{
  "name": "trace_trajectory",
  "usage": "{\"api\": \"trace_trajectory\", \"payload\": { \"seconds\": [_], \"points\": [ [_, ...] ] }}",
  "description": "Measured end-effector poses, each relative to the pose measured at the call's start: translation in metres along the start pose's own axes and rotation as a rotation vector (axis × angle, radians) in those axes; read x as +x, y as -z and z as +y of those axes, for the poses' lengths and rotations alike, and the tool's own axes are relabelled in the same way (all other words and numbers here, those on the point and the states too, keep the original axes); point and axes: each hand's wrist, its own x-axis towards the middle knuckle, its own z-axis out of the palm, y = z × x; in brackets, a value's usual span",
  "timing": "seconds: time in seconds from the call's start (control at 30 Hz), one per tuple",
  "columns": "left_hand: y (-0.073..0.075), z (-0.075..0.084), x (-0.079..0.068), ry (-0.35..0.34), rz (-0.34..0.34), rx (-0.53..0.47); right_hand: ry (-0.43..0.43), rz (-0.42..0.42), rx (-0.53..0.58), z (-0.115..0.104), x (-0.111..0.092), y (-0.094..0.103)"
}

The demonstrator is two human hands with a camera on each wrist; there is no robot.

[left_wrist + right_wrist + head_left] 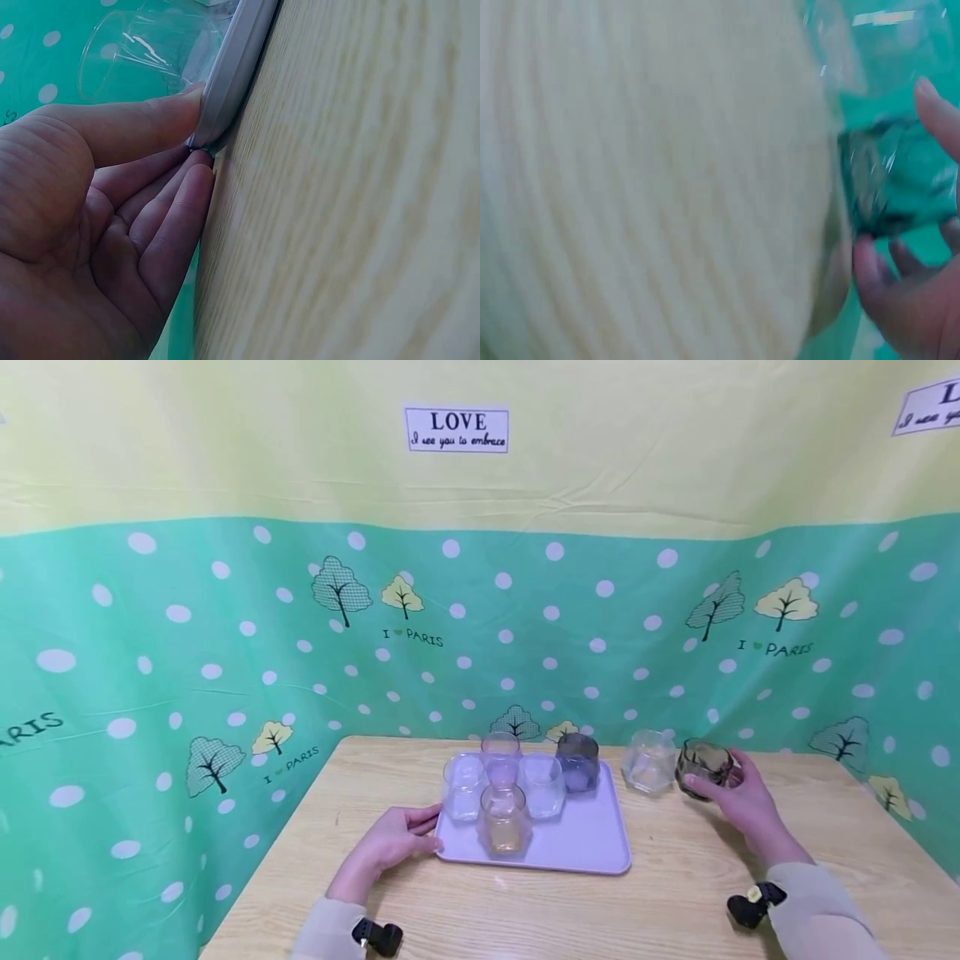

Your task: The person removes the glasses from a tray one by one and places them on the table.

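Note:
A pale purple tray lies on the table with several drinking glasses standing on it. My left hand pinches its left edge, thumb against the rim and fingers at the underside in the left wrist view. On the tray are an amber glass in front, a pink glass behind it, clear glasses to the left and right, and a dark grey glass at the back right. Right of the tray, my right hand grips a dark brown glass between thumb and fingers.
Between the tray and the brown glass, a clear faceted glass stands on the wooden table. A green and yellow patterned curtain hangs behind the table's back edge and along its sides.

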Motion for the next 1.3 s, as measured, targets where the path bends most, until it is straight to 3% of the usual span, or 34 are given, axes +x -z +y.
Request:
{"api": "trace_trajectory", "payload": {
  "seconds": [0.23, 0.63, 1.0, 1.3],
  "points": [
    [-0.001, 0.0, -0.001, -0.005, -0.002, -0.006, -0.046, 0.245, 0.2, -0.022, -0.019, -0.018],
    [0.002, -0.004, 0.002, 0.007, 0.009, 0.038, -0.038, 0.45, 0.391, -0.027, -0.043, -0.048],
    [-0.001, -0.003, 0.003, 0.012, 0.003, 0.037, -0.021, 0.548, 0.366, -0.024, -0.049, -0.059],
    [0.0, -0.001, 0.003, 0.006, -0.007, 0.04, 0.077, 0.587, 0.334, -0.033, -0.052, -0.072]
  ]
}}
